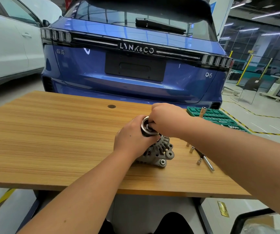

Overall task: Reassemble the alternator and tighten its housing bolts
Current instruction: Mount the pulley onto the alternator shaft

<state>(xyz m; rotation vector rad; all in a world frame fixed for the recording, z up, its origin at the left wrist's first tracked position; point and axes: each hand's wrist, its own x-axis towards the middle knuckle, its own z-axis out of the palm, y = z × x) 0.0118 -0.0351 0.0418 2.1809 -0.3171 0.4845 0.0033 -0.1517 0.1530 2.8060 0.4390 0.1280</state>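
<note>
A grey cast alternator (pixel 159 152) stands on the wooden table (pixel 51 135), right of centre, with its silver grooved pulley (pixel 146 129) on top. My left hand (pixel 132 137) grips the pulley from the left side. My right hand (pixel 166 120) comes in from above, and its fingertips pinch a small part at the pulley's centre. That part is mostly hidden by my fingers.
Right of the alternator lie a ratchet handle (pixel 207 160) and three small sockets (pixel 192 149). A green socket case (pixel 215 118) sits at the table's far right corner. A blue car (pixel 135 65) stands just beyond the table, a white car (pixel 5 48) at left.
</note>
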